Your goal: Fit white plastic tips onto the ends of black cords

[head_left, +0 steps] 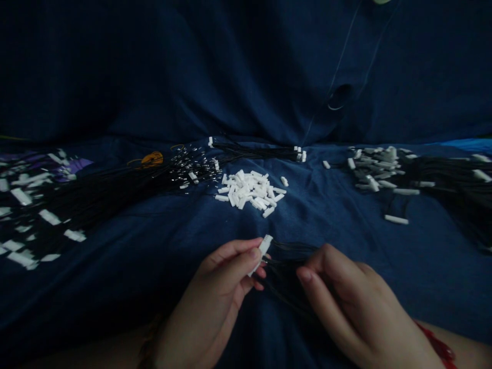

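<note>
Between the thumb and fingers of my left hand [225, 279] is a white plastic wire connector [263, 250], held at a tilt. Thin black wires [288, 247] run from its right side toward my right hand [351, 297]. The right hand's thumb and forefinger are closed together around black wires, just right of the connector. Part of the wires is hidden behind that hand. Beyond both hands lies a pile of loose white connectors [249, 189] on the dark blue cloth [184, 220].
At left lies a large bundle of black wires [111, 192] with white connectors at one end. A smaller wire bundle [257, 152] lies behind the pile. Another connector-ended bundle [378, 164] lies at right. An orange coil [152, 159] sits at the back left.
</note>
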The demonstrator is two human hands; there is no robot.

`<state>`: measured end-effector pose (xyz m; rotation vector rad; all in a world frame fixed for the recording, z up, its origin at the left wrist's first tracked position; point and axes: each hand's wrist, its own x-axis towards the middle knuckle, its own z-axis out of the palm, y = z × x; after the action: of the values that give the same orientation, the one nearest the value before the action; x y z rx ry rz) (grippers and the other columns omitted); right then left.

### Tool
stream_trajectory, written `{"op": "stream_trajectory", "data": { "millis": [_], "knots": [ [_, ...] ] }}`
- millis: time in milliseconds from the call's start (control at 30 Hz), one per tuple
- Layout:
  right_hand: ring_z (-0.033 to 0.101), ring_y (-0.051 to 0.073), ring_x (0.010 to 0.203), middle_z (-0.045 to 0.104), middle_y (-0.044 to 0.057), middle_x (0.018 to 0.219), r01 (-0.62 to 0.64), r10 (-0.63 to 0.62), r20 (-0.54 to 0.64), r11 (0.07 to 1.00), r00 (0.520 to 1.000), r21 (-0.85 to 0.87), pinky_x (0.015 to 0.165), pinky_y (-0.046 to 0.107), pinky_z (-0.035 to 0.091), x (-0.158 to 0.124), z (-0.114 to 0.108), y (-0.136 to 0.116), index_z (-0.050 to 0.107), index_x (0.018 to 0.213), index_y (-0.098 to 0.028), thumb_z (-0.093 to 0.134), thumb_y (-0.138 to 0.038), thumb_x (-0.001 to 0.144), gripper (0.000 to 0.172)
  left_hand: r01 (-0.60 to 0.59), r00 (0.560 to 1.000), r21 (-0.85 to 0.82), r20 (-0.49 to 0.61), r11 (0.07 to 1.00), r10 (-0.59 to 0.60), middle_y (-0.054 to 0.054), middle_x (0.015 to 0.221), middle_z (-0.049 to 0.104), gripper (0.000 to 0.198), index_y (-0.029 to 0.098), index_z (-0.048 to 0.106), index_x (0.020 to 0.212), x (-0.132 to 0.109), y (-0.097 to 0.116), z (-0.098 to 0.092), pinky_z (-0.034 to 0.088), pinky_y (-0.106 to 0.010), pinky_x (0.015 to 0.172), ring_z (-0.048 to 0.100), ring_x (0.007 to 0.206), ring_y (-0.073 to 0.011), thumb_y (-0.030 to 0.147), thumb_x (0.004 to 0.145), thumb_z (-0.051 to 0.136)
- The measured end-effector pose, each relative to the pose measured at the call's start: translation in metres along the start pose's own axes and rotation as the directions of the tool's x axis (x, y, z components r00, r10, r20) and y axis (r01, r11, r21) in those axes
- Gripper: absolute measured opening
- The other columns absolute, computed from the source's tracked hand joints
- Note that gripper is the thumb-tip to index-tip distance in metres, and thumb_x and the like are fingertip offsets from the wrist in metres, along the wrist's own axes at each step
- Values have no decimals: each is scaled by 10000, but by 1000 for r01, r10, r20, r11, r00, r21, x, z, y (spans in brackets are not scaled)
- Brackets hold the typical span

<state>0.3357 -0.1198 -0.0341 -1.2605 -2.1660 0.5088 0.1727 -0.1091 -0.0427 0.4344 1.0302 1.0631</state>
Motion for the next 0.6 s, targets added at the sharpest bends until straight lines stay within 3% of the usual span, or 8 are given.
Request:
{"op": "stream_trajectory", "data": {
  "millis": [600],
  "knots": [
    [461, 75, 455, 465, -35, 538, 44, -43, 14, 996, 999, -77, 417, 189, 315, 1, 0, -3, 385, 692, -187, 364, -171, 888, 198, 13, 1000, -10, 13, 1000, -13, -6, 730, 607, 45, 201, 695, 708, -1, 2, 1, 443, -178, 619, 536, 686, -95, 208, 680, 660]
  ]
}}
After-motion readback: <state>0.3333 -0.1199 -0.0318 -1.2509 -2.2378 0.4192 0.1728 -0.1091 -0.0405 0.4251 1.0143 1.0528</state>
